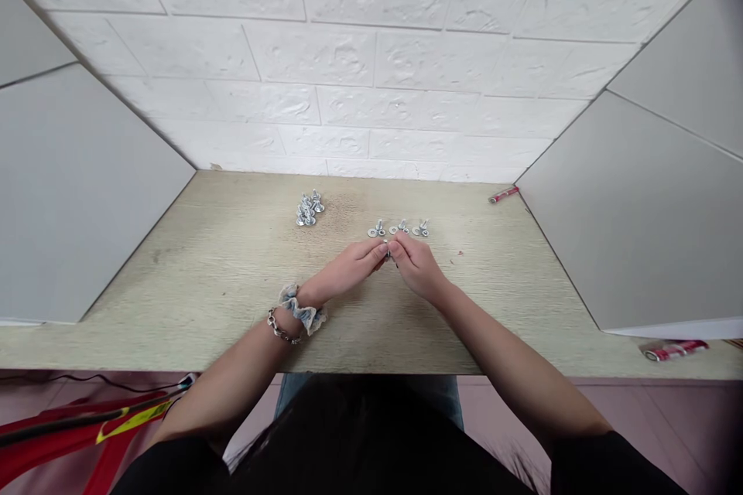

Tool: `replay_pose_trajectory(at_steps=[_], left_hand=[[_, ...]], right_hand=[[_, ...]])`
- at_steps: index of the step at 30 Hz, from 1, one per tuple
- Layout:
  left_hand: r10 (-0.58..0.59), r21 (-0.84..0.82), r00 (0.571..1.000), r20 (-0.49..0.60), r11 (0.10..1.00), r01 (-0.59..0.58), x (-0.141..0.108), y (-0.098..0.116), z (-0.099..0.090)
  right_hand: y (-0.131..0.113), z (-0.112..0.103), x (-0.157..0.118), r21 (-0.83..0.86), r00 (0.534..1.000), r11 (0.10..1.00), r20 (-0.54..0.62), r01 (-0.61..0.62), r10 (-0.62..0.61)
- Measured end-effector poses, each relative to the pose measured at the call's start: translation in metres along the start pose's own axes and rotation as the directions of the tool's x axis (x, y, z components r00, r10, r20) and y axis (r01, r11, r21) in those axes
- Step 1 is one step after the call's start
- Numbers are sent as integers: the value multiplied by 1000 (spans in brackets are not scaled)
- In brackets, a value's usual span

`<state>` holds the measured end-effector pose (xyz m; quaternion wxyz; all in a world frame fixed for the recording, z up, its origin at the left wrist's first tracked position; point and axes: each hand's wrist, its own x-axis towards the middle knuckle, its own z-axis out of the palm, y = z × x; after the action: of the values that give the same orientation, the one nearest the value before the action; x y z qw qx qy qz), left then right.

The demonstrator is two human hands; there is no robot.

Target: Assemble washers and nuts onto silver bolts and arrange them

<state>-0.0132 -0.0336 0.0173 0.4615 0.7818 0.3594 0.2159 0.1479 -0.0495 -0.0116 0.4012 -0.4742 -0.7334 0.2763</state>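
My left hand (351, 267) and my right hand (415, 267) meet at the middle of the pale wood-grain table (232, 263). Their fingertips pinch a small silver bolt (388, 250), which is mostly hidden by my fingers. Just beyond my fingers stands a row of 3 bolts with washers (399, 228). Farther left lies a tight cluster of several similar bolts (309, 209). A lace-edged scrunchie (300, 309) and a chain bracelet (282, 327) circle my left wrist.
Grey panels (75, 186) stand at the table's left and right, with a white brick-textured wall (348, 93) behind. A red pen-like stick (504, 194) lies at the back right corner, and a red cylinder (673, 349) sits at the front right.
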Motion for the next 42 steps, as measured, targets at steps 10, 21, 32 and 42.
replay_pose_trajectory(at_steps=[10, 21, 32, 42], left_hand=[[-54, -128, 998, 25, 990, 57, 2, -6, -4], [-80, -111, 994, -77, 991, 71, 3, -4, -11], [-56, -25, 994, -99, 998, 54, 2, -2, -5], [-70, -88, 996, -56, 994, 65, 3, -5, -4]], right_hand=[[0, 0, -1, -79, 998, 996, 44, 36, -33], [0, 3, -1, -159, 996, 984, 43, 79, -73], [-1, 0, -3, -175, 999, 984, 46, 24, -17], [-1, -2, -1, -201, 998, 978, 13, 58, -57]])
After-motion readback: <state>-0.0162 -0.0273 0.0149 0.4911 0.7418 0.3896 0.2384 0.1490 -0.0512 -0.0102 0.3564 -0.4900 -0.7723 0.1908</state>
